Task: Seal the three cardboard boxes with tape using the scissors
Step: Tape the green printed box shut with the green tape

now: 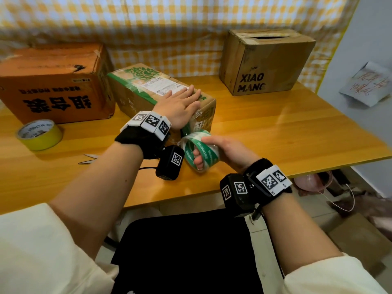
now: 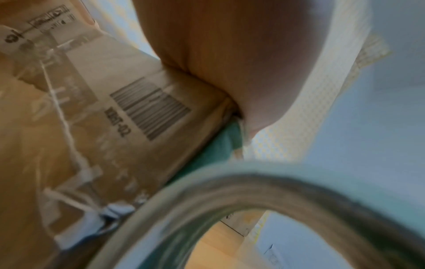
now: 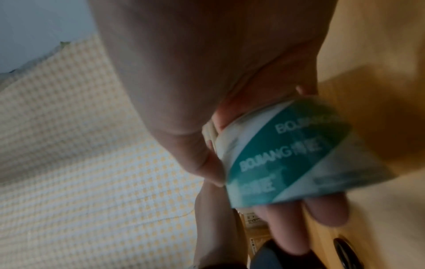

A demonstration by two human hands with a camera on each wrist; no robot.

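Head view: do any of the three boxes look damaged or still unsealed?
Yes. The XIAO MANG box at the back right has a dark gap between its top flaps, and their edges look torn. The orange box shows a small tear on its top edge. The green-leaf box lies under the flat left hand.

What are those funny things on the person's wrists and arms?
Each wrist wears a black band topped with white blocks bearing black square codes. A black camera box with a thin cable hangs below the left wrist. Cream sleeves cover the upper arms.
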